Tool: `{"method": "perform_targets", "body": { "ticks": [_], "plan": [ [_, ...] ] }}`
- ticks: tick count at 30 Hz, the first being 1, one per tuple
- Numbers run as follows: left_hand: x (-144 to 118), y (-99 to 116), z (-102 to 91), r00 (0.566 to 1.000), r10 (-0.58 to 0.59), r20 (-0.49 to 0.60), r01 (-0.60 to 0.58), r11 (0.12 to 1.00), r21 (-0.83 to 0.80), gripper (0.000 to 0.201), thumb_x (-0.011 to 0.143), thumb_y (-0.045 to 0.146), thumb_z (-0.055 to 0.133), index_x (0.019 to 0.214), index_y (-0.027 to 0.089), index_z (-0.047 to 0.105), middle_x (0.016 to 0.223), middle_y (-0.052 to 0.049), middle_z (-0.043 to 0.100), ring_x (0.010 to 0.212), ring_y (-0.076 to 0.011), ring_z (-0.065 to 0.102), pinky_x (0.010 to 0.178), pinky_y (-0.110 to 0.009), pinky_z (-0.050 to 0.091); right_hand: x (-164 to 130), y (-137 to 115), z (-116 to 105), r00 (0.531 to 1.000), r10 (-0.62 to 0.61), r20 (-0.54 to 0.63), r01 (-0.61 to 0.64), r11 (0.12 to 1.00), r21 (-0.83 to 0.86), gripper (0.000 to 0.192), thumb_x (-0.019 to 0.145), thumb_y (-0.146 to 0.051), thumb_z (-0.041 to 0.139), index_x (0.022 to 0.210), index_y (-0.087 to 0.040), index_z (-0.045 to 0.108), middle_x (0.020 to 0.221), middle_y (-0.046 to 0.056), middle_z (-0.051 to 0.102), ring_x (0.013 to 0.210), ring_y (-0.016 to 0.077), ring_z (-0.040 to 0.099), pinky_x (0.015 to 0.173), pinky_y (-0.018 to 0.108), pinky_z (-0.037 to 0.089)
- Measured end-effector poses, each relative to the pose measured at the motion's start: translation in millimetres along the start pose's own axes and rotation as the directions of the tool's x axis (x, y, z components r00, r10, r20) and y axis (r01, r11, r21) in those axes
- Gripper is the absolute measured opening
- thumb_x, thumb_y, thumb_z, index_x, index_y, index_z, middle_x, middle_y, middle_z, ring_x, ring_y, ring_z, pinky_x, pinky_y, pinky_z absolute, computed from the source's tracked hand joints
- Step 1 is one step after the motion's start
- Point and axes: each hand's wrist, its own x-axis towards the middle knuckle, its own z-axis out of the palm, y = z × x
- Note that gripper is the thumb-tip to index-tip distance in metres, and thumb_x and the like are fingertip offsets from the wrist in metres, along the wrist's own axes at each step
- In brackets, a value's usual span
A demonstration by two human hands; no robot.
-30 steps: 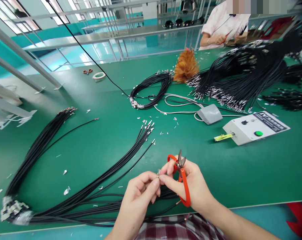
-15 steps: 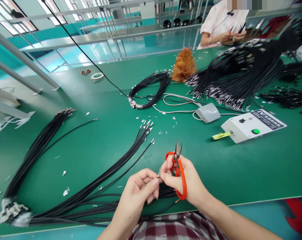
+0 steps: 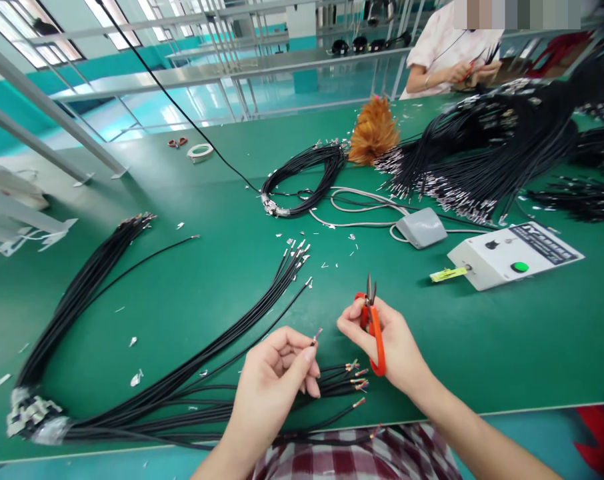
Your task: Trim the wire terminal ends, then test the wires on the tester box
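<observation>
Between thumb and fingers, my left hand (image 3: 277, 373) pinches a black cable close to its stripped end (image 3: 317, 336), where thin wires stick out. My right hand (image 3: 389, 337) is a short way to the right, closed around red-handled scissors (image 3: 375, 327) with the blades pointing up and slightly apart. Under and beside my left hand, several black cables (image 3: 222, 407) end in bared coloured wires. Another group of black cables (image 3: 247, 310) with whitish tips lies just behind. Both groups run left to a bundle tied with clear wrap (image 3: 52, 430).
At left another black cable bundle (image 3: 82, 287) curves back. A coiled bundle (image 3: 305, 177), brown feather duster (image 3: 375, 133), grey pedal (image 3: 422, 228) and white box with a green button (image 3: 517, 253) stand further off. Across the table a person (image 3: 455, 53) handles cables beside a large black heap (image 3: 482, 147).
My right hand has drawn away from my left hand, up and to the right, with the scissors. The stripped cable end in my left hand now shows, as do the wire ends below.
</observation>
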Motion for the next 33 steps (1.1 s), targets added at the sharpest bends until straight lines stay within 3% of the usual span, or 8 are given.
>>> {"method": "perform_targets", "body": {
  "ticks": [2,4,8,12,17,20,22,33],
  "plan": [
    [0,2,2.5,0.997,0.043,-0.068,-0.039,0.998,0.052,0.018,0.073,0.030,0.068,0.070,0.016,0.055,0.054,0.001,0.061,0.042,-0.0126,0.058,0.045,-0.022,0.043,-7,-5,-10,0.997,-0.045,0.063,0.058,0.973,-0.222,0.021,0.080,-0.039,0.061,0.077,-0.021,0.051,0.075,-0.001,0.058,0.066,0.0136,0.052,0.062,0.026,0.041],
    [0,3,4.9,0.990,0.093,-0.110,-0.079,0.989,0.125,0.013,0.075,0.026,0.065,0.071,0.017,0.056,0.056,0.002,0.060,0.042,-0.0123,0.058,0.045,-0.022,0.043,-15,-12,-17,0.988,-0.115,0.107,0.151,0.880,-0.450,0.024,0.082,-0.042,0.060,0.073,-0.021,0.052,0.071,-0.001,0.056,0.063,0.0135,0.051,0.059,0.025,0.037],
    [-1,0,8.9,0.939,0.308,-0.150,-0.236,0.898,0.372,0.007,0.077,0.021,0.063,0.071,0.019,0.061,0.060,0.001,0.061,0.048,-0.0133,0.057,0.048,-0.023,0.044,-26,-22,-18,0.919,-0.358,0.168,0.354,0.558,-0.750,0.034,0.083,-0.048,0.057,0.065,-0.020,0.054,0.060,-0.002,0.056,0.052,0.0122,0.044,0.056,0.028,0.027],
    [-4,-9,9.9,0.854,0.515,-0.075,-0.365,0.695,0.619,0.008,0.083,0.019,0.058,0.076,0.019,0.062,0.064,0.000,0.062,0.054,-0.0133,0.056,0.053,-0.023,0.043,-28,-25,-15,0.878,-0.424,0.221,0.392,0.373,-0.841,0.035,0.087,-0.047,0.051,0.067,-0.019,0.057,0.062,-0.001,0.061,0.052,0.0132,0.049,0.060,0.029,0.024],
    [-6,-20,6.6,0.737,0.668,0.103,-0.449,0.370,0.813,0.006,0.085,0.013,0.054,0.085,0.017,0.059,0.067,-0.002,0.061,0.056,-0.0131,0.056,0.058,-0.024,0.042,-27,-28,-14,0.881,-0.414,0.228,0.365,0.288,-0.885,0.036,0.089,-0.046,0.048,0.065,-0.019,0.057,0.062,0.000,0.063,0.052,0.0149,0.052,0.061,0.030,0.022],
    [-5,-23,4.9,0.689,0.706,0.167,-0.469,0.258,0.844,0.008,0.085,0.010,0.054,0.088,0.015,0.059,0.066,-0.002,0.061,0.057,-0.0142,0.056,0.059,-0.025,0.041,-27,-32,-12,0.884,-0.401,0.242,0.359,0.249,-0.899,0.037,0.089,-0.045,0.048,0.064,-0.020,0.057,0.059,0.000,0.062,0.049,0.0153,0.051,0.060,0.031,0.021],
    [-4,-24,4.6,0.681,0.711,0.178,-0.472,0.239,0.849,0.009,0.084,0.010,0.054,0.088,0.015,0.060,0.065,-0.003,0.061,0.057,-0.0146,0.056,0.059,-0.026,0.041,-28,-34,-11,0.887,-0.387,0.251,0.357,0.231,-0.905,0.035,0.089,-0.042,0.048,0.064,-0.020,0.057,0.059,0.000,0.062,0.049,0.0154,0.050,0.059,0.031,0.021],
    [0,-26,7.9,0.691,0.720,0.069,-0.468,0.372,0.801,0.006,0.084,0.013,0.057,0.085,0.018,0.060,0.066,0.000,0.062,0.054,-0.0119,0.055,0.058,-0.022,0.043,-30,-28,-8,0.899,-0.361,0.248,0.340,0.219,-0.914,0.027,0.086,-0.032,0.050,0.063,-0.020,0.057,0.057,0.000,0.062,0.047,0.0141,0.047,0.059,0.031,0.020]
  ]
}}
